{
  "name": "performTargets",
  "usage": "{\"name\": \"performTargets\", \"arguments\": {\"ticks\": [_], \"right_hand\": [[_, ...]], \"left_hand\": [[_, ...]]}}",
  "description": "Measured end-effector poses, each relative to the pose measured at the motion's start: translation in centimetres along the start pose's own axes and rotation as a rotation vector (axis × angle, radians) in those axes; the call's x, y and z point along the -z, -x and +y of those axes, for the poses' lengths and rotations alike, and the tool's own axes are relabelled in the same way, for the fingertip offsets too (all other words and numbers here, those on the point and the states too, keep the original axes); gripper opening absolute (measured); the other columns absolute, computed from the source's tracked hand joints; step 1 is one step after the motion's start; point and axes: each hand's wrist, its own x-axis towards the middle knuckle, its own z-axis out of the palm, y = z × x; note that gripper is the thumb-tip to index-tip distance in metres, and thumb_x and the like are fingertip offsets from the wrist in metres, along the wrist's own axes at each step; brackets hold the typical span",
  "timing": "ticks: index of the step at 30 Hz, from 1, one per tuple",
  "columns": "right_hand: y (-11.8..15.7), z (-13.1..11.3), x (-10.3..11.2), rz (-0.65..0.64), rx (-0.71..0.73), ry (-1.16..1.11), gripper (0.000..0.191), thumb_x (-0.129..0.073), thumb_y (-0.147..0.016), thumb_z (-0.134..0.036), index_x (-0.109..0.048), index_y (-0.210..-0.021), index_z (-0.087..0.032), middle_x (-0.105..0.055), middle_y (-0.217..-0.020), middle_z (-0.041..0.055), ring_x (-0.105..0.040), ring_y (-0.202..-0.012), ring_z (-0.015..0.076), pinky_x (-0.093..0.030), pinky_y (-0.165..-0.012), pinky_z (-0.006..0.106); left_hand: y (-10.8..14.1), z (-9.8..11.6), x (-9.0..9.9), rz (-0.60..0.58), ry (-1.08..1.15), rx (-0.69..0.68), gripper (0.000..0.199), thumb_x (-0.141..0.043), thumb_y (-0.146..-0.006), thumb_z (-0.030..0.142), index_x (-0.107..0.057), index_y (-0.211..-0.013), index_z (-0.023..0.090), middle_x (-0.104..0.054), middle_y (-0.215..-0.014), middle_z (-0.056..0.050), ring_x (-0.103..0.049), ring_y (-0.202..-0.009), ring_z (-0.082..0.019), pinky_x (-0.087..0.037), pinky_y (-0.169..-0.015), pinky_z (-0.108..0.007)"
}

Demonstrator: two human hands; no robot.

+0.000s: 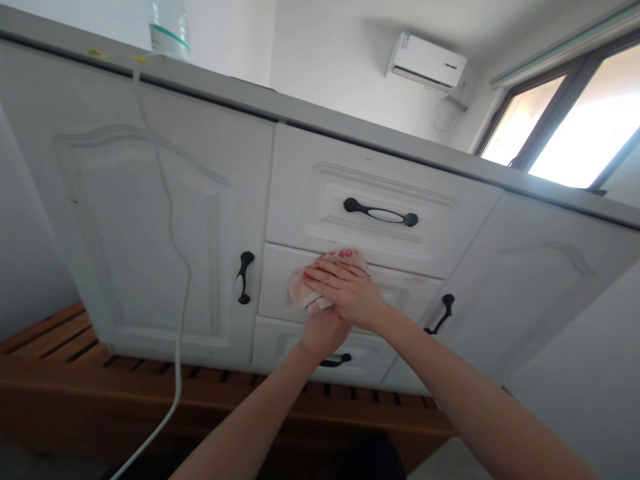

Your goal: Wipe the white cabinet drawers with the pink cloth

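A pale pink cloth with red markings (300, 290) is bunched against the front of the middle drawer (277, 273) of a white cabinet. My right hand (357, 297) lies over the cloth, its fingers together and pressing it to the drawer. Just below and partly under it, my left hand (327, 331) is closed at the cloth's lower edge; its fingers are mostly hidden. The middle drawer's handle is out of sight behind my hands and the cloth.
Dark handles stick out from the top drawer (383, 212), left door (243, 277), right door (443, 313) and bottom drawer (337, 361). A white cable (183, 313) hangs across the left door. A plastic bottle (169, 30) stands on the countertop. Wooden slats (60, 337) lie under the cabinet.
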Motion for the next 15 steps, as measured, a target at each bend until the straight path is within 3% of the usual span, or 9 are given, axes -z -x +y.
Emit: {"name": "performTargets", "arguments": {"ticks": [5,9,12,15], "right_hand": [[8.0,3.3,2.6,-0.014,-0.11,0.088,0.061,-0.042,-0.091,-0.006,-0.041,-0.149,-0.026,-0.05,-0.15,-0.0009,-0.037,-0.144,0.0168,-0.035,-0.107,0.036],[15.2,4.5,2.3,0.022,-0.197,0.286,0.067,-0.044,-0.09,-0.004,-0.035,-0.151,-0.03,-0.053,-0.147,-0.0004,-0.043,-0.14,0.0192,-0.033,-0.107,0.037],[18.8,4.2,1.3,0.036,-0.283,0.36,0.07,-0.046,-0.09,-0.005,-0.03,-0.154,-0.031,-0.055,-0.145,0.0007,-0.048,-0.136,0.0214,-0.033,-0.108,0.04],[18.8,3.6,0.4,0.104,-0.379,0.374,0.069,-0.046,-0.092,-0.008,-0.027,-0.155,-0.03,-0.053,-0.147,0.0044,-0.047,-0.137,0.0241,-0.034,-0.108,0.042]], "left_hand": [[-0.2,0.0,1.4,0.079,-0.019,-0.124,0.024,-0.054,-0.088,0.021,-0.067,-0.109,0.02,-0.069,-0.107,-0.009,-0.06,-0.107,-0.024,-0.045,-0.103,-0.043],[0.8,0.2,2.1,0.144,-0.013,-0.081,0.055,-0.056,-0.085,0.019,-0.049,-0.14,0.019,-0.058,-0.133,-0.011,-0.05,-0.125,-0.026,-0.039,-0.113,-0.042],[4.6,0.5,1.5,0.187,0.02,0.031,0.066,-0.054,-0.087,0.018,-0.036,-0.15,0.025,-0.043,-0.15,-0.013,-0.04,-0.138,-0.027,-0.041,-0.113,-0.041],[12.1,1.5,-0.2,0.13,0.013,0.146,0.067,-0.053,-0.086,0.015,-0.035,-0.15,0.028,-0.043,-0.152,-0.01,-0.042,-0.139,-0.024,-0.044,-0.112,-0.037]]}}
